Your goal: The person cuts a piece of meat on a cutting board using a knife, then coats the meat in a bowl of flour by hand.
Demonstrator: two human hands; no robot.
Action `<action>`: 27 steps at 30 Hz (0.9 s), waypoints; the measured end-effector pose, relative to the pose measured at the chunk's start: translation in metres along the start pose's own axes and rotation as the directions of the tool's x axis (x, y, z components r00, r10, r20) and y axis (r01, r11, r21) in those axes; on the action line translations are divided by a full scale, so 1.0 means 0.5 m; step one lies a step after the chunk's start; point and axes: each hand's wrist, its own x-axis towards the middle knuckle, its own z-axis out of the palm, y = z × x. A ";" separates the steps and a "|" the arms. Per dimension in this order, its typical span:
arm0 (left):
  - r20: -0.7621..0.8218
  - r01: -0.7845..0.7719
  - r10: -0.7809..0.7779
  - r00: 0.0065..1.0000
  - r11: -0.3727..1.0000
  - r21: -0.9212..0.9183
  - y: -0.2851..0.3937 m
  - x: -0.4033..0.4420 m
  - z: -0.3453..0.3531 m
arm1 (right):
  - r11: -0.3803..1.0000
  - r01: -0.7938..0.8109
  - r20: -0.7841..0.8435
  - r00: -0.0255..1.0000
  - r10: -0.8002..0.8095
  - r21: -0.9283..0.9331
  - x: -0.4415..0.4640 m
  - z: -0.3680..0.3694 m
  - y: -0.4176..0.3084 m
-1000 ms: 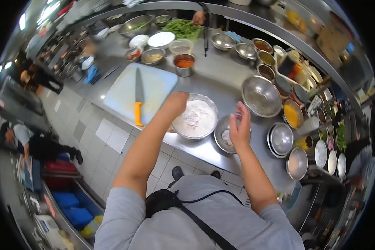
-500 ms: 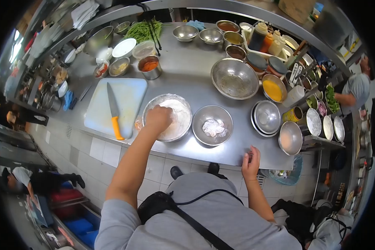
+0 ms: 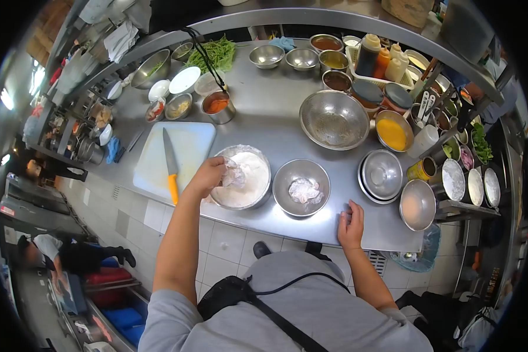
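My left hand [image 3: 208, 177] is over the left side of a metal bowl of white powder [image 3: 249, 179], its fingers closed on a powder-coated piece [image 3: 233, 174]. To the right, a smaller metal bowl [image 3: 283, 196] holds white-dusted pieces [image 3: 305, 190]. My right hand [image 3: 351, 226] rests at the table's front edge, fingers apart and slightly curled, with nothing in it. Left of the powder bowl lies a white cutting board [image 3: 193, 149] with an orange-handled knife [image 3: 171, 167] on it.
A large metal bowl [image 3: 334, 120] and stacked bowls [image 3: 382, 175] stand to the right. Sauce bottles [image 3: 381, 61] and a yellow-filled bowl [image 3: 392, 134] are behind them. Green beans [image 3: 214, 54] and a red-filled pot [image 3: 218, 108] are at the back left. A person [image 3: 70, 252] bends at far left.
My left hand has lifted out of the powder with a coated piece. My right hand, earlier by the smaller bowl, has moved to the table's front edge. The view has shifted.
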 end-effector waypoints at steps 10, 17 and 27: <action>0.288 -0.554 0.481 0.828 0.623 0.553 0.016 -0.014 0.298 | 0.991 0.121 0.070 0.991 -0.118 -0.052 -0.001 0.013 0.010; -0.133 -0.464 0.610 0.782 0.710 0.531 0.074 -0.131 0.092 | 0.999 0.047 0.091 0.995 -0.046 -0.002 0.001 0.005 -0.018; 0.003 -0.198 0.395 0.919 0.454 0.869 -0.265 0.014 -0.171 | 0.990 0.111 0.090 0.991 -0.104 -0.083 -0.008 0.014 -0.024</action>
